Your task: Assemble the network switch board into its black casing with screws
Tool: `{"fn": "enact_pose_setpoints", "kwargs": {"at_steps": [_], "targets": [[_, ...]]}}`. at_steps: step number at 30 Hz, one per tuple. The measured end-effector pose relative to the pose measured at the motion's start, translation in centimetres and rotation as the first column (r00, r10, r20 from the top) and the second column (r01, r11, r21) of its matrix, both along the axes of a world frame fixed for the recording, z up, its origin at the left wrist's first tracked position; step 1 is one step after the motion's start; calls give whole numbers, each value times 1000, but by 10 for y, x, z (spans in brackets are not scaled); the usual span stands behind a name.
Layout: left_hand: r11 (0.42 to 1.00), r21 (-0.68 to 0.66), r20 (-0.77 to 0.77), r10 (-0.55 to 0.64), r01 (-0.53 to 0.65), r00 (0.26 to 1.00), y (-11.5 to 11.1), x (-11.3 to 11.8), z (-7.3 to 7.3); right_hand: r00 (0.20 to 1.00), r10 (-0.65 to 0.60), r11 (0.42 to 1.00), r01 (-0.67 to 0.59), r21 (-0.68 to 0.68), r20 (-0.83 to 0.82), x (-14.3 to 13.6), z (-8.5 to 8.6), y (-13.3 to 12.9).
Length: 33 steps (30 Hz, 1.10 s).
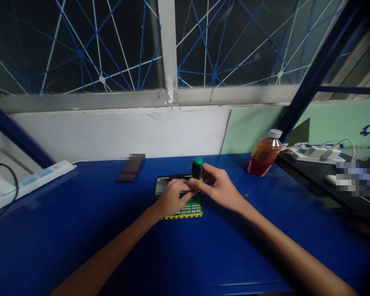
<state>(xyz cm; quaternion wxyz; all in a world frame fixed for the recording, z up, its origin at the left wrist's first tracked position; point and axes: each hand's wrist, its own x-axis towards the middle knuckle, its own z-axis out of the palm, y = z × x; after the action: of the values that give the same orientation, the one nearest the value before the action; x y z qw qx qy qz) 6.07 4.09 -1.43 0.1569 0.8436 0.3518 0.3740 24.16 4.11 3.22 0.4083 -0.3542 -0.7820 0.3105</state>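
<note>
"What does the circuit board look like?"

"Green, with rows of small pale rectangles and a notched yellow strip along its near edge. Part of it is hidden under the hands."

"And just beyond it?"

"A dark-framed panel with a greyish, glassy face. I can't tell whether the two are joined. They lie about mid-desk, in front of the person."

"What is the right hand doing?"

"Its fingers are curled in around the screwdriver, which stands nearly upright at the panel's right end. The handle is black with a green top; the tip is hidden."

"The left hand?"

"It reaches over the board and the panel, fingers bent and narrowed toward the screwdriver's lower end. Whether they grip anything, I can't tell."

"What are they working on?"

"A glossy blue desk. A dark, pixelated oblong lies toward its far edge, left of the panel, and a white power strip runs along the left side."

"And to the right?"

"A white-capped bottle with amber liquid and a red lower part stands near the far edge. Past it, plugs sit in another white strip on a dark surface. Behind the desk rises a pale wall, under windows crossed by blue and white lines."
</note>
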Motion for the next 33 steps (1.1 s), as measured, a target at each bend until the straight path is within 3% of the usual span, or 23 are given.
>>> {"fn": "enact_pose_setpoints", "kwargs": {"at_steps": [5,11,17,25,33], "targets": [[997,24,32,68,-69,997,1,0,-1,1000,0,1000,0,3,4,0,0,-1],[999,34,-23,-1,2,1000,0,0,1,1000,-24,1000,23,8,6,1,-2,1],[994,100,-17,49,-47,999,2,0,-2,999,-33,999,32,23,18,0,-3,1],[997,-16,-56,-72,71,996,0,-5,7,996,-80,996,79,-28,-34,4,-2,4],[999,-43,-48,-34,32,998,0,-2,6,987,-59,996,48,-79,-146,4,0,4]]}}
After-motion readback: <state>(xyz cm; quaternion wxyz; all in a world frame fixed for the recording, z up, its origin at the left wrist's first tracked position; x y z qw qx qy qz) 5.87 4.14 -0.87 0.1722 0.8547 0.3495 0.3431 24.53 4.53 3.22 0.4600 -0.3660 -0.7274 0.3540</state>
